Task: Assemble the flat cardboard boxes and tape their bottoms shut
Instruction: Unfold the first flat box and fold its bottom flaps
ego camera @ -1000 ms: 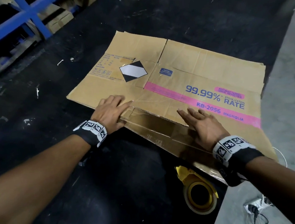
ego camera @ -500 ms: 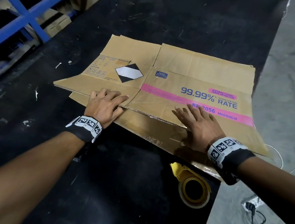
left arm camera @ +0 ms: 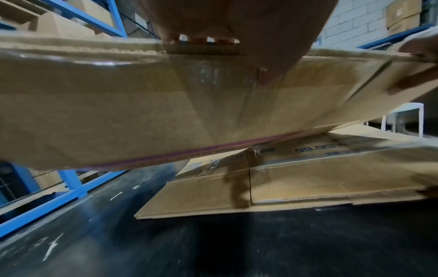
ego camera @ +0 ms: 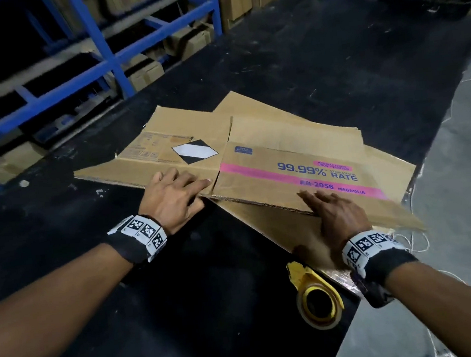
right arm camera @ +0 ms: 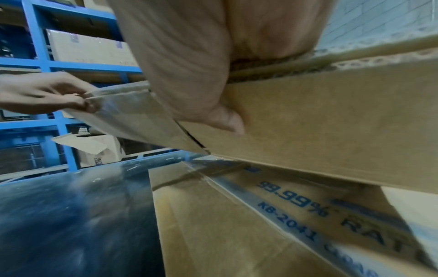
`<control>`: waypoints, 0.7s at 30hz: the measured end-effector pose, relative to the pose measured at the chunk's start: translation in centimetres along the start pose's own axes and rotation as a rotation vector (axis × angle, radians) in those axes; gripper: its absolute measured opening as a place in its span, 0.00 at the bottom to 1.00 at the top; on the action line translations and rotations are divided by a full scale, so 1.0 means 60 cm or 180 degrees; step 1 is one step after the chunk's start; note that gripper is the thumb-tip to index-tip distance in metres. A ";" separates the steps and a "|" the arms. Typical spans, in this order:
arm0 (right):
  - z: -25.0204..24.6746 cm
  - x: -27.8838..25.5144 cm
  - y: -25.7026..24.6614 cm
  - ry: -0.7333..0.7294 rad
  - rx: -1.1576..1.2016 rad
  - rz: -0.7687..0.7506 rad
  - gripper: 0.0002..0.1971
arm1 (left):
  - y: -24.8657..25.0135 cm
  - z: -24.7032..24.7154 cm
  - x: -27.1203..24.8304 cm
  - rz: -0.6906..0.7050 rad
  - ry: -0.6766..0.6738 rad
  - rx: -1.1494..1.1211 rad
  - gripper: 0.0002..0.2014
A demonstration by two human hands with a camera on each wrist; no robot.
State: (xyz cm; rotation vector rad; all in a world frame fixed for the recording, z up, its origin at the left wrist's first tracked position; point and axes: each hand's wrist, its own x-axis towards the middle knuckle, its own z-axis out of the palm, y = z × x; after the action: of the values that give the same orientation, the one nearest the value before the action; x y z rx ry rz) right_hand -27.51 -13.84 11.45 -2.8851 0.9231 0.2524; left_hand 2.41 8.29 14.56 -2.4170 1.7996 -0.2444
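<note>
Black table [ego camera: 304, 67] at frame centre carries flat cardboard box [ego camera: 290, 170]. Left hand [ego camera: 173, 200] and right hand [ego camera: 337, 215] pinch its near edge, fingers on top. Wrist views show thumbs underneath; head view shows tape roll [ego camera: 319, 304], lower right.

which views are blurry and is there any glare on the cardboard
Head view: mostly sharp, with motion smear on the right hand and shelving. Left wrist view: soft, streaked black table, a glare patch on the lifted flat box. Right wrist view: blurred print and shiny tape on the lower box.
</note>
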 end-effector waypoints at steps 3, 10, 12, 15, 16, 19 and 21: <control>-0.029 -0.001 -0.019 0.0035 -0.0296 -0.0412 0.43 | 0.002 -0.019 -0.083 -0.0333 -0.0023 -0.0151 0.28; -0.042 -0.019 -0.167 0.0408 -0.0393 -0.1446 0.31 | -0.003 -0.020 -0.346 -0.1197 -0.0676 -0.0377 0.50; -0.028 -0.026 -0.223 0.0417 -0.0455 -0.1719 0.35 | 0.004 -0.013 -0.438 -0.1485 -0.0797 -0.0529 0.53; -0.002 -0.041 -0.310 0.0350 -0.0449 -0.2273 0.48 | 0.032 -0.007 -0.573 -0.1894 -0.0771 -0.0583 0.57; 0.009 -0.049 -0.339 0.0338 -0.0417 -0.2457 0.48 | 0.045 -0.005 -0.615 -0.2052 -0.0762 -0.0579 0.58; 0.044 -0.081 -0.413 0.0385 -0.0322 -0.2844 0.47 | 0.091 0.007 -0.727 -0.2532 -0.0800 -0.0639 0.57; 0.073 -0.106 -0.453 0.0378 -0.0276 -0.2998 0.46 | 0.125 0.026 -0.792 -0.2821 -0.0872 -0.0712 0.57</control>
State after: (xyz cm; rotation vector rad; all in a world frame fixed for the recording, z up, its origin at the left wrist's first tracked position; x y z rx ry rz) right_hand -17.29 12.47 9.58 -3.0493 -0.4968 0.0279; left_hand -17.68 51.63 8.80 -3.0564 0.5880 0.2256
